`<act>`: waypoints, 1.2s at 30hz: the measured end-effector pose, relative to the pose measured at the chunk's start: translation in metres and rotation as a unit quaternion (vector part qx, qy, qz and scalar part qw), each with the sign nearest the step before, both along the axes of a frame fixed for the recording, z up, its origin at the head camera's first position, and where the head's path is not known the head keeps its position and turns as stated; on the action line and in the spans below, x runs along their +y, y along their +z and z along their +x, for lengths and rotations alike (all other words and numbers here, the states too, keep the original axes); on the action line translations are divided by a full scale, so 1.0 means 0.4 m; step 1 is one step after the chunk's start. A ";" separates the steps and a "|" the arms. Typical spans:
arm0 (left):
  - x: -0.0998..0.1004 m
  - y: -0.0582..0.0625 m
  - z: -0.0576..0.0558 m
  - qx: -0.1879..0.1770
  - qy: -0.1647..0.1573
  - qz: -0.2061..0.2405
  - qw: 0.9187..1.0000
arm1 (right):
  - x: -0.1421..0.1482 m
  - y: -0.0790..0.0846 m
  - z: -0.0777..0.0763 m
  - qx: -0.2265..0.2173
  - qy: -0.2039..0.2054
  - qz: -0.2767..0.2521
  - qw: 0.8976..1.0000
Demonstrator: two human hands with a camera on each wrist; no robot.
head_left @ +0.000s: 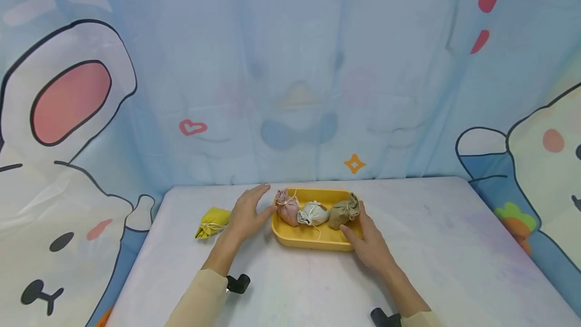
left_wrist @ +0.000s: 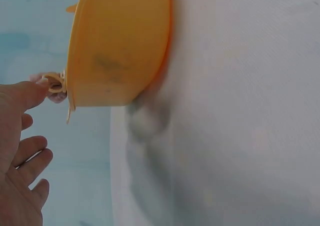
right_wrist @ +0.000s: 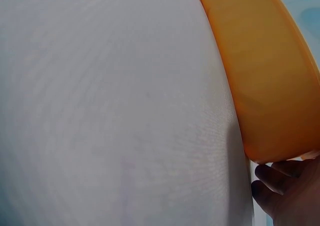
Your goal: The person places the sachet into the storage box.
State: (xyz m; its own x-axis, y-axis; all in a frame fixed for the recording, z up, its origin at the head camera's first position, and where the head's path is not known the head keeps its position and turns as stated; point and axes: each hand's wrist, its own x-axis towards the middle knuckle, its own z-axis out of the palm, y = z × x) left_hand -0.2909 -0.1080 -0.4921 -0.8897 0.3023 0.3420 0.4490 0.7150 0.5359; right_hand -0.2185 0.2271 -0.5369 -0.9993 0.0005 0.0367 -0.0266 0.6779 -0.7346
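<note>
A yellow plastic tray holds three small tied cloth pouches: a pink one at the left, a pale grey-white one in the middle and an olive-brown one at the right. My left hand is spread beside the tray's left end, its thumb tip right at the rim near the pink pouch. At the other end my right hand grips the tray, thumb over the rim and fingers along the outer wall. In the left wrist view the left fingers are apart and hold nothing.
A yellow-green tied pouch lies on the white-covered table, to the left of my left hand. Behind the table's far edge hangs a light blue curtain with cartoon animals.
</note>
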 end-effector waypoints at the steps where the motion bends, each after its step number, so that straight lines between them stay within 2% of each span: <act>1: -0.006 -0.002 0.002 0.006 0.004 -0.003 1.000 | 0.001 0.000 -0.001 0.001 0.000 0.001 1.000; 6: -0.043 -0.009 0.013 0.015 0.030 -0.008 0.999 | 0.005 -0.002 -0.002 0.004 0.002 -0.001 1.000; 13: -0.103 -0.011 0.028 -0.006 0.088 -0.016 0.996 | 0.000 -0.003 0.000 0.004 0.005 -0.007 1.000; 25: -0.184 -0.021 0.042 0.004 0.109 0.009 0.994 | 0.000 -0.004 -0.002 0.004 0.003 0.000 1.000; 28: -0.197 -0.020 0.047 -0.012 0.125 0.017 0.992 | 0.000 -0.004 -0.004 0.003 0.003 0.001 1.000; 31: -0.209 -0.020 0.052 -0.043 0.151 0.016 0.987 | 0.000 -0.005 -0.004 0.000 0.003 0.002 1.000; 36: -0.230 -0.027 0.060 -0.082 0.181 0.001 0.980 | 0.000 -0.008 -0.005 0.002 0.001 0.003 1.000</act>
